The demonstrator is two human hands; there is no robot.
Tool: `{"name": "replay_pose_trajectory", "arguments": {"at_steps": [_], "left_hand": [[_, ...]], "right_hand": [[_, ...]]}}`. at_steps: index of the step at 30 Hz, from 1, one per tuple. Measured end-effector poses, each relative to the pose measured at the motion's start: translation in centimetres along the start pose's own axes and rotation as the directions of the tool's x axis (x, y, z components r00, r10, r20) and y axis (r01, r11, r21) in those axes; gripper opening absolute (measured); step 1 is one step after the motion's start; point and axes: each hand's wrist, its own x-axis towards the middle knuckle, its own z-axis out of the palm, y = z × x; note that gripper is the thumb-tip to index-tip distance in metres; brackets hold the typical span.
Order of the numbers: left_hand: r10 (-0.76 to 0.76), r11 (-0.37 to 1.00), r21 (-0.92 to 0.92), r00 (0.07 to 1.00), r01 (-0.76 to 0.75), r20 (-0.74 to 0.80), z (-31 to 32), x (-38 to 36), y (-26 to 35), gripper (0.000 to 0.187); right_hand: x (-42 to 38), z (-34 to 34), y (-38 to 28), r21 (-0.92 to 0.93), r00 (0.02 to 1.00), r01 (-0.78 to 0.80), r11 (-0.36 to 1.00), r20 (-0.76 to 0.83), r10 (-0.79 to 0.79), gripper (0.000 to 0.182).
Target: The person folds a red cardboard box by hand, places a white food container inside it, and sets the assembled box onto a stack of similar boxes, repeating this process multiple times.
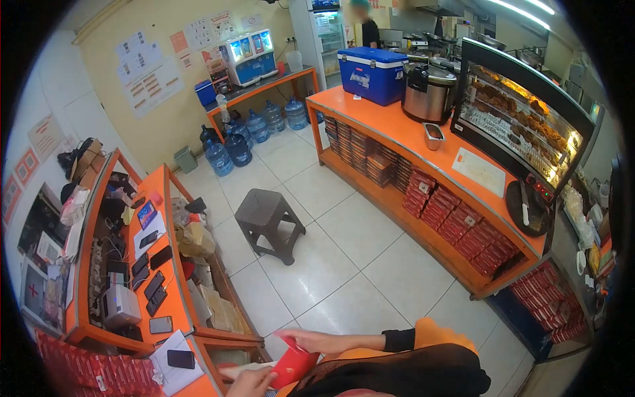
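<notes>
At the bottom of the head view, a red folded card or packet (295, 364) is held between both hands. My left hand (253, 383) pinches its lower left edge. My right hand (309, 340) has its fingers on the upper edge, the arm reaching in from the right in an orange sleeve with a black cuff. A pale flat piece (239, 370) lies just beside my left hand. Left of the hands, a dark phone (180, 358) rests on white papers (173, 380) on the orange counter.
A grey stool (268, 218) stands on the tiled floor. At right, an orange counter (370, 122) bears a blue cooler (372, 76), a pot (428, 92) and a lit food cabinet (522, 119). Several phones line the left counter (173, 291). A person (369, 30) stands far back.
</notes>
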Motion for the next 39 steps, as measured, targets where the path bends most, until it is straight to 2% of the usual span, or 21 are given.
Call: {"name": "replay_pose_trajectory", "arguments": {"at_steps": [1,2,3,7,10,11,13,15,16,20,23,25,26,28,29,30,31,32,35,37,39], "left_hand": [[-0.090,0.992,-0.070,0.982,0.103,0.165,0.0,0.7,0.6,0.024],[-0.072,0.958,-0.261,0.980,0.120,0.187,0.5,1.1,-0.6,0.026],[-0.050,0.887,-0.441,0.977,0.139,0.207,1.6,1.5,-3.0,0.027],[-0.092,0.456,-0.803,0.917,0.385,0.387,3.7,2.5,-7.7,0.032],[-0.138,0.903,-0.382,0.975,0.195,0.172,5.1,2.4,-6.5,0.032],[-0.135,0.754,-0.606,0.964,0.251,0.231,5.9,2.4,-6.9,0.031],[-0.076,0.306,-0.891,0.942,0.335,0.328,6.8,2.9,-7.1,0.029],[-0.087,0.331,-0.898,0.957,0.291,0.278,6.1,2.6,-7.0,0.026],[-0.096,0.364,-0.881,0.953,0.302,0.287,5.8,2.4,-6.9,0.026],[-0.047,0.462,-0.860,0.974,0.218,0.221,4.8,2.2,-5.2,0.030],[-0.048,0.511,-0.835,0.976,0.206,0.211,4.6,2.3,-4.9,0.030],[-0.020,0.536,-0.820,0.974,0.201,0.227,4.4,2.2,-4.0,0.028],[-0.057,0.591,-0.789,0.984,0.169,0.168,4.3,2.1,-3.8,0.025],[-0.115,0.693,-0.712,0.992,0.114,0.047,4.3,2.0,-3.4,0.021],[-0.022,0.896,-0.434,0.967,-0.094,-0.255,4.4,2.1,-3.0,0.021],[0.162,0.973,-0.062,0.854,-0.221,-0.494,4.5,2.4,-2.5,0.023],[0.400,0.913,0.332,0.673,-0.236,-0.622,4.5,2.7,-2.2,0.024],[0.540,0.838,0.472,0.538,-0.273,-0.647,4.8,3.3,-2.5,0.033],[0.590,0.808,0.578,0.189,-0.118,-0.785,7.6,4.0,-3.4,0.032],[0.255,0.961,0.214,0.256,-0.178,-0.932,10.0,5.5,-4.7,0.042],[-0.085,0.919,-0.204,0.335,-0.338,-0.938,10.9,6.7,-4.4,0.044]], "right_hand": [[0.2,0.3,-1.3,-0.053,0.997,-0.007,0.999,0.081,0.011,0.053],[-0.4,0.6,-3.2,0.088,1.000,-0.013,0.996,-0.002,0.013,0.041],[-0.5,0.0,-3.1,0.032,1.000,0.002,0.999,0.010,-0.003,0.037],[0.0,-1.2,-3.5,-0.030,0.988,0.130,0.991,0.088,-0.127,0.023],[1.1,-0.7,-6.9,-0.222,0.964,0.108,0.969,0.261,-0.048,0.021],[1.4,-0.3,-7.5,-0.328,0.947,0.084,0.941,0.320,0.027,0.021],[1.5,0.3,-5.8,-0.505,0.996,0.085,0.859,0.077,-0.054,0.022],[2.3,0.1,-4.6,-0.633,0.992,0.019,0.774,-0.086,-0.094,0.021],[2.5,0.3,-3.4,-0.579,0.977,0.202,0.790,0.059,-0.207,0.022],[3.3,-0.8,-5.0,-0.598,0.981,0.194,0.778,0.130,-0.145,0.020],[3.8,-0.5,-4.8,-0.522,0.925,0.267,0.810,0.374,-0.063,0.019],[3.9,-0.1,-4.4,-0.550,0.914,0.279,0.787,0.403,-0.042,0.019],[3.8,0.0,-4.2,-0.567,0.911,0.281,0.775,0.410,-0.030,0.019],[4.0,-0.4,-5.8,-0.632,0.932,0.050,0.774,0.308,0.190,0.021],[4.1,-0.5,-6.4,-0.653,0.920,-0.065,0.755,0.254,0.299,0.023],[4.0,-0.5,-5.4,-0.672,0.946,-0.017,0.740,0.229,0.229,0.023],[3.9,-0.6,-3.8,-0.694,0.965,0.033,0.719,0.210,0.158,0.024],[3.7,-0.8,-2.5,-0.714,0.977,0.081,0.696,0.194,0.085,0.025],[3.4,-1.3,-4.8,-0.594,0.988,-0.143,0.791,-0.040,0.149,0.022],[3.0,-1.7,-4.8,-0.589,0.998,-0.060,0.806,-0.041,0.044,0.019],[2.7,-1.8,-4.4,-0.581,0.998,0.016,0.814,-0.040,-0.047,0.016]]}}
